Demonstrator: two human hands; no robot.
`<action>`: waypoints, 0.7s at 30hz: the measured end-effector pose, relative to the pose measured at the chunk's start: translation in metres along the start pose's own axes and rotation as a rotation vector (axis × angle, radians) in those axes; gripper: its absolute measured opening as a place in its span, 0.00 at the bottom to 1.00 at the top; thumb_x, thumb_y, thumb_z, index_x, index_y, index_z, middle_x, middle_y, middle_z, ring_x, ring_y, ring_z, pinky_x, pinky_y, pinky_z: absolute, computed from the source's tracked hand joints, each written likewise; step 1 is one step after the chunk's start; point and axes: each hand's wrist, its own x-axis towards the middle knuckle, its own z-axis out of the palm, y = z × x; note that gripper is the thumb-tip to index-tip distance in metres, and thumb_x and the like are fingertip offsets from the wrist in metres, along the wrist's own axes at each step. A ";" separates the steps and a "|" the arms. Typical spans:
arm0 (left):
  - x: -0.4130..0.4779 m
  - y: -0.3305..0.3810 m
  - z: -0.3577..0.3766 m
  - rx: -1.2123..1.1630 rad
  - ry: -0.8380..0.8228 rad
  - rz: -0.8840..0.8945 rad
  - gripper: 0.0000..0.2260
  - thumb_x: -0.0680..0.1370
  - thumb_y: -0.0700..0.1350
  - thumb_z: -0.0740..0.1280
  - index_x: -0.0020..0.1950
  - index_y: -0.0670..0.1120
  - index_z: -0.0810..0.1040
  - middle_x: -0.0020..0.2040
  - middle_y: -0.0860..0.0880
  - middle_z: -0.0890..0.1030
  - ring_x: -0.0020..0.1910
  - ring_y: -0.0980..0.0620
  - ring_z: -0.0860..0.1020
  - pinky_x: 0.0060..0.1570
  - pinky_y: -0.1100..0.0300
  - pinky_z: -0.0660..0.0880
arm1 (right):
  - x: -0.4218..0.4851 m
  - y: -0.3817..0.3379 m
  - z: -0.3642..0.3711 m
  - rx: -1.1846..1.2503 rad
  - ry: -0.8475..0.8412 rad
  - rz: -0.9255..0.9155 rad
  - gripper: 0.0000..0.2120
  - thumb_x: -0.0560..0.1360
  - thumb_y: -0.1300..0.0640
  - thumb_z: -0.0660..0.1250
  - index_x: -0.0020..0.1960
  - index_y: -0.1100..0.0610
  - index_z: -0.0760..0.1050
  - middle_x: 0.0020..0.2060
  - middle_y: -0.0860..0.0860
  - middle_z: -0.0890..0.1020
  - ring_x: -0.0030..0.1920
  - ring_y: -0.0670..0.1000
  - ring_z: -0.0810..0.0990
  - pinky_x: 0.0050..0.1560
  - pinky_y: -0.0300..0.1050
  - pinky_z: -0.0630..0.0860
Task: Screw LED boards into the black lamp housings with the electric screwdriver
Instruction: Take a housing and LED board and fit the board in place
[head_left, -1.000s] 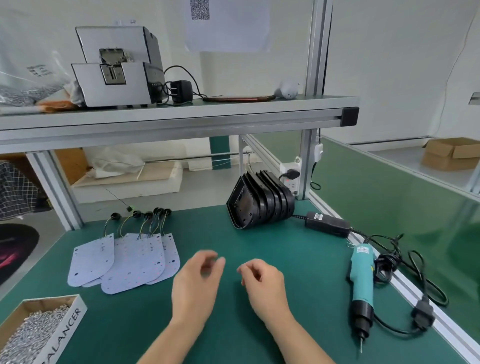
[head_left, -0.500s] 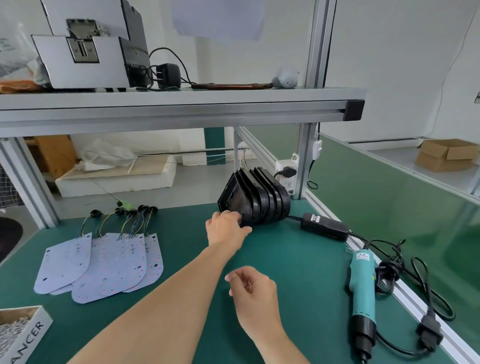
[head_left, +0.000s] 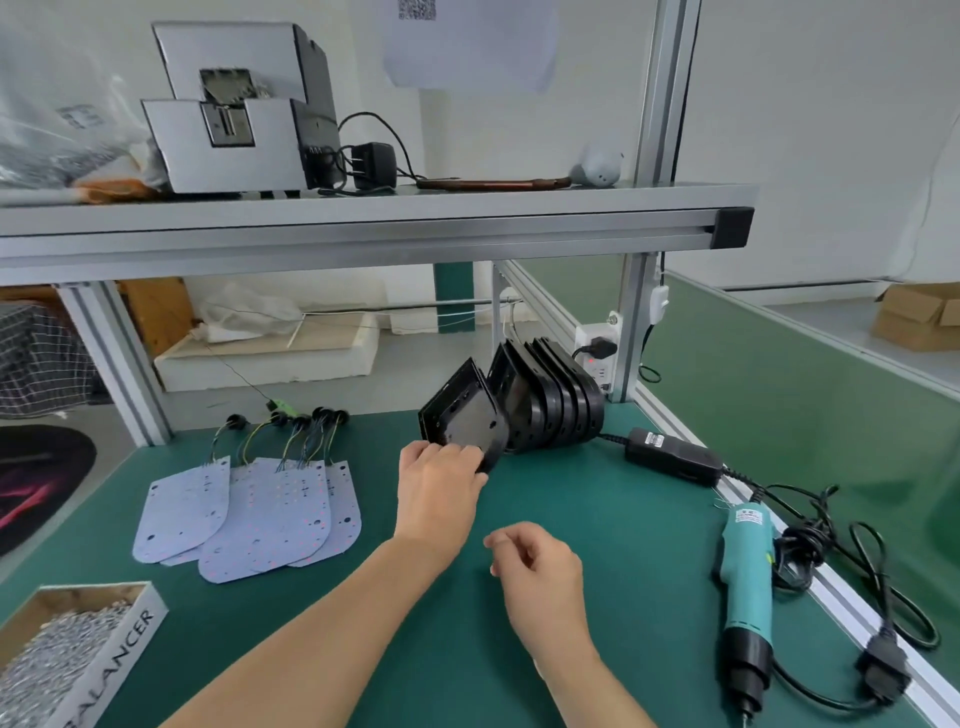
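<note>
Left grip pinches the front housing, tilted off the stack mid-frame; right grip hangs loose, empty. Fetching step; next, probably lay it flat on the desk.

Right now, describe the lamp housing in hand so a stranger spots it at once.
On the green bench mat, by the aluminium post, black lamp housings stand in a leaning row. Pick the front housing: alone tipped away from the rest, its lower edge gripped by the left hand.
</note>
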 end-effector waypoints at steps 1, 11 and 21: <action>-0.014 -0.002 -0.008 0.017 0.007 0.036 0.03 0.79 0.48 0.68 0.47 0.51 0.78 0.40 0.53 0.80 0.43 0.49 0.79 0.65 0.54 0.65 | 0.000 0.000 -0.001 0.009 0.017 0.001 0.11 0.78 0.58 0.67 0.38 0.50 0.81 0.32 0.44 0.82 0.30 0.40 0.75 0.32 0.33 0.70; -0.139 -0.011 -0.088 0.348 -0.068 0.262 0.13 0.55 0.32 0.61 0.31 0.49 0.73 0.26 0.52 0.67 0.27 0.50 0.69 0.59 0.46 0.78 | -0.007 -0.006 -0.005 0.116 0.008 -0.014 0.19 0.81 0.43 0.65 0.40 0.57 0.76 0.28 0.44 0.72 0.31 0.48 0.70 0.38 0.45 0.68; -0.197 0.001 -0.116 0.521 -0.114 0.348 0.08 0.61 0.40 0.60 0.30 0.52 0.75 0.25 0.54 0.67 0.27 0.52 0.68 0.62 0.51 0.77 | -0.012 -0.010 -0.003 -0.081 -0.107 -0.078 0.12 0.76 0.44 0.72 0.57 0.47 0.78 0.33 0.48 0.73 0.37 0.50 0.75 0.40 0.45 0.72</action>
